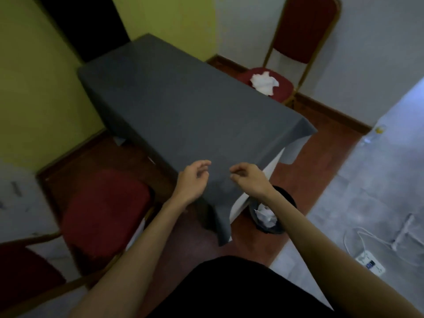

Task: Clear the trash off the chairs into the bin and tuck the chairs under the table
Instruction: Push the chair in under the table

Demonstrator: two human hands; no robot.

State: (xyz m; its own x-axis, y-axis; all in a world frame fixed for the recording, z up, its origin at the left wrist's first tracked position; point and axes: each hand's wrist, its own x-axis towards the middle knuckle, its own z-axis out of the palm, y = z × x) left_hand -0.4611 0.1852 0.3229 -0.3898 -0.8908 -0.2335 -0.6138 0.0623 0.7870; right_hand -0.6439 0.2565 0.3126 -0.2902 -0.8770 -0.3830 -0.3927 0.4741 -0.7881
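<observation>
A table under a dark grey cloth (183, 104) fills the middle. At its far right stands a red chair (305, 37) with crumpled white paper (263, 82) on the seat. A second red chair (103, 210) stands at my near left, its seat bare. A black bin (273, 216) with white paper inside sits on the floor by the table's near corner. My left hand (192, 180) and my right hand (249, 179) hover side by side over the table's near edge, fingers loosely curled and holding nothing. My right forearm crosses above the bin.
Yellow-green walls close the left side, white walls the right. A white power strip (370, 263) with cables lies on the grey floor at the lower right. A dark doorway (80, 24) opens at the back left.
</observation>
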